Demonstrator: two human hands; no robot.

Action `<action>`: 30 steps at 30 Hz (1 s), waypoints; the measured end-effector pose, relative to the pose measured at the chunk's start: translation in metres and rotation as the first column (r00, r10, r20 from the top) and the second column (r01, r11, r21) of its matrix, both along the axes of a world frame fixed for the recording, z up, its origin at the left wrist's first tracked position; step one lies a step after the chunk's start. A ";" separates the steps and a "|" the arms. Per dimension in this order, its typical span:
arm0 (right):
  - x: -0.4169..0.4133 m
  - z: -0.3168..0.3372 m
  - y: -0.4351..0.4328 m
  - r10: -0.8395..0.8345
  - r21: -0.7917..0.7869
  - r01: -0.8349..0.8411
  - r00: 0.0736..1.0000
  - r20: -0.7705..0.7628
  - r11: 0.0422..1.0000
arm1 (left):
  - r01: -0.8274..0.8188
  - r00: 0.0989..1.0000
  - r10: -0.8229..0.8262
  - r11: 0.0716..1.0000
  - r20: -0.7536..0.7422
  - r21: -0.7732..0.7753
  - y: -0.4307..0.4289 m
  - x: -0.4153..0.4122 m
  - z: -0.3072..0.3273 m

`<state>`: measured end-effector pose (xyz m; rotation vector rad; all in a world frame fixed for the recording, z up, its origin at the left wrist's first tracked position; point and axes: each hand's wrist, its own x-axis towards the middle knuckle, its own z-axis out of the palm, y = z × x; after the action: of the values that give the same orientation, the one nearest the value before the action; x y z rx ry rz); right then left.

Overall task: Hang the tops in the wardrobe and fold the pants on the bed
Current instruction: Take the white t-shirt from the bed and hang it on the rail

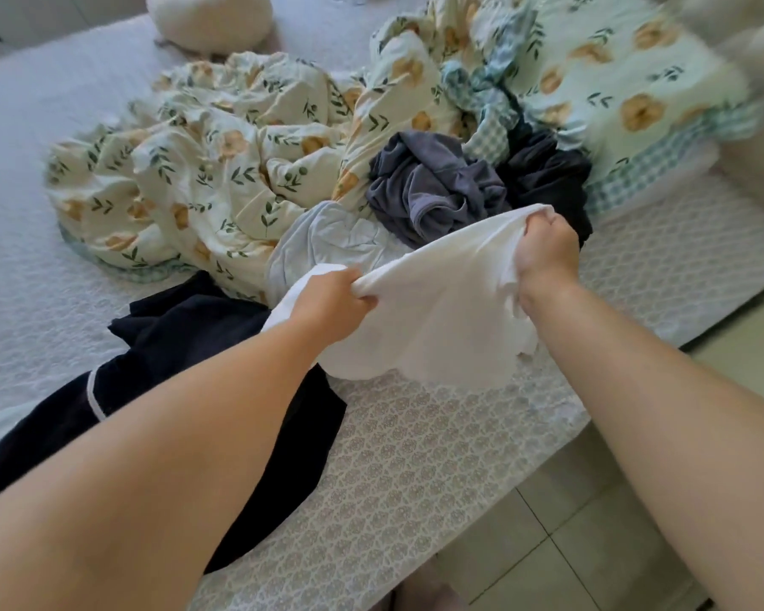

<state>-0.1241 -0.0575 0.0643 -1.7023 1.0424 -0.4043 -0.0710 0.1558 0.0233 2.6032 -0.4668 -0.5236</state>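
Both your bare forearms reach toward twelve o'clock; your left hand [334, 299] is fisted at eleven, your right hand [545, 253] clenched, seemingly knuckles-up, at one.

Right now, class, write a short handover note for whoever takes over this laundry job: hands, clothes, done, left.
Left hand and right hand: both grip the white garment, stretched between them above the bed.
Grey garment and dark garment lie crumpled by the quilt; pale blue garment beside them; navy garment lies under the left arm.
Done: nothing folded in view.
Left: sort tops from pants, hang, fold. Wardrobe out of view.
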 end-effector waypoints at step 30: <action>-0.122 0.129 -0.037 0.054 0.004 -0.055 0.993 0.102 0.998 | -0.183 0.764 -0.144 0.886 -0.629 -0.425 -0.089 -0.096 0.136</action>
<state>-0.2458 -0.0949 0.1937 -1.6829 0.9204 -0.4469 -0.1673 0.0671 0.1590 1.8002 -0.2736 -1.1025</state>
